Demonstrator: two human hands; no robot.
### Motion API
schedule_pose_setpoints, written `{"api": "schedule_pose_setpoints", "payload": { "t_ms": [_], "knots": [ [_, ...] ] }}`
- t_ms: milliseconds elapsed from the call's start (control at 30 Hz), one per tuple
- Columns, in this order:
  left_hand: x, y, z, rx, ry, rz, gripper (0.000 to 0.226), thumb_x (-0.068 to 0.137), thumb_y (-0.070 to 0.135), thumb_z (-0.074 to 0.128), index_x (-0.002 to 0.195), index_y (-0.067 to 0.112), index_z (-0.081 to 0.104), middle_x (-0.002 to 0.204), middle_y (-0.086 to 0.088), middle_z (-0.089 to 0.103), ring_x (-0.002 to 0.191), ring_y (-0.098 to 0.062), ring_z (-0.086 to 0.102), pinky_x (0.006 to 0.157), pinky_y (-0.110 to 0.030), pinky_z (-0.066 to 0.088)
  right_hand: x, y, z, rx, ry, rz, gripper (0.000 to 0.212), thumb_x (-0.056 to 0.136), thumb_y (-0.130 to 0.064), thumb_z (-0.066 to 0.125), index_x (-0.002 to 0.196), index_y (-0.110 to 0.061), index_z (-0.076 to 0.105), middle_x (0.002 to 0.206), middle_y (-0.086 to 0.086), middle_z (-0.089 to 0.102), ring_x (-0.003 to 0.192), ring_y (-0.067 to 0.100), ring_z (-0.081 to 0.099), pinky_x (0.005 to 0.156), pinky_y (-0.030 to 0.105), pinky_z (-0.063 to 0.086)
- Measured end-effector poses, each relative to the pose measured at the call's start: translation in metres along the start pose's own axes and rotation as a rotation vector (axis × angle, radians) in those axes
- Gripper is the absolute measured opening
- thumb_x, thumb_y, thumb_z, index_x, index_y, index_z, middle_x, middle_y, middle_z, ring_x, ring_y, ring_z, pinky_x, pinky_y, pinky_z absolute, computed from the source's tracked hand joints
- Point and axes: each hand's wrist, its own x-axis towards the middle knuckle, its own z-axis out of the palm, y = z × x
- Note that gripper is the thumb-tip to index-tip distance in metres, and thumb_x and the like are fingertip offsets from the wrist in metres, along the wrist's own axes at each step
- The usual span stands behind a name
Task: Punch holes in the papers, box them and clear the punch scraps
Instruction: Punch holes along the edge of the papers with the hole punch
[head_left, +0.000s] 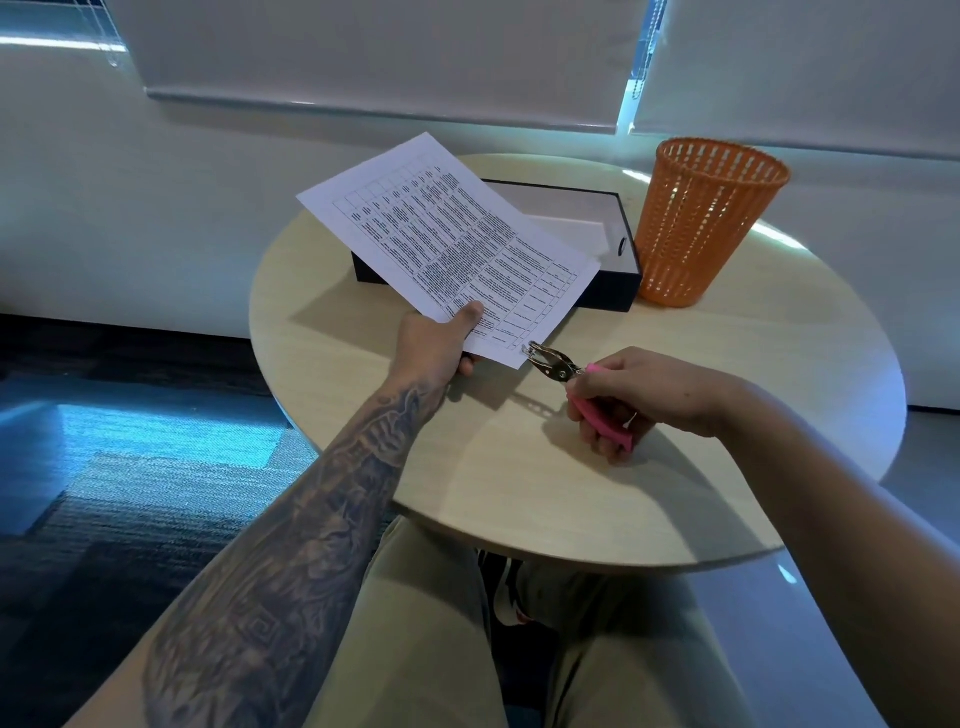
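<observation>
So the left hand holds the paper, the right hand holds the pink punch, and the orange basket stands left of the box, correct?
Not quite: in the head view the orange basket stands right of the box. The rest is correct.

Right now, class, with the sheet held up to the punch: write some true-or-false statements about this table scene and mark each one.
The left hand holds the paper by its near edge. True.
The right hand grips the hole punch by its pink handles. True.
The basket lies on its side. False: it stands upright beside the box.
The box has its lid on. False: it is open on the table.
The hole punch is far from the paper. False: its head is at the paper's near corner.
</observation>
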Motion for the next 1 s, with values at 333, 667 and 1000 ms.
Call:
{"api": "schedule_pose_setpoints", "payload": {
  "t_ms": [333, 667, 1000],
  "knots": [
    [-0.005, 0.002, 0.000, 0.017, -0.001, 0.012, 0.015, 0.092, 0.026, 0.073, 0.086, 0.012, 0.069, 0.082, -0.018, 0.076, 0.037, -0.015, 0.045, 0.039, -0.025, 0.042, 0.003, 0.002, 0.002, -0.055, -0.017, 0.004, 0.034, 0.100, -0.033, 0.056, 0.088, -0.002, 0.064, 0.076, 0.022, 0.066, 0.065, 0.035, 0.063, 0.065, 0.045, 0.051],
    [-0.009, 0.004, 0.000, 0.015, 0.012, 0.006, 0.019, 0.091, 0.032, 0.073, 0.089, 0.013, 0.069, 0.081, -0.016, 0.077, 0.039, -0.017, 0.047, 0.039, -0.025, 0.042, 0.006, 0.002, 0.002, -0.110, -0.007, -0.003, 0.035, 0.102, -0.035, 0.056, 0.085, -0.005, 0.063, 0.069, 0.016, 0.064, 0.052, 0.027, 0.059, 0.053, 0.031, 0.048],
    [-0.020, 0.005, 0.000, -0.092, 0.089, 0.117, 0.021, 0.085, 0.030, 0.081, 0.101, 0.025, 0.068, 0.095, 0.012, 0.075, 0.084, 0.003, 0.072, 0.073, -0.018, 0.057, 0.013, -0.005, 0.003, -0.299, 0.075, -0.042, 0.049, 0.102, -0.037, 0.055, 0.078, 0.005, 0.062, 0.065, 0.024, 0.067, 0.051, 0.028, 0.058, 0.057, 0.038, 0.053]
  ]
}}
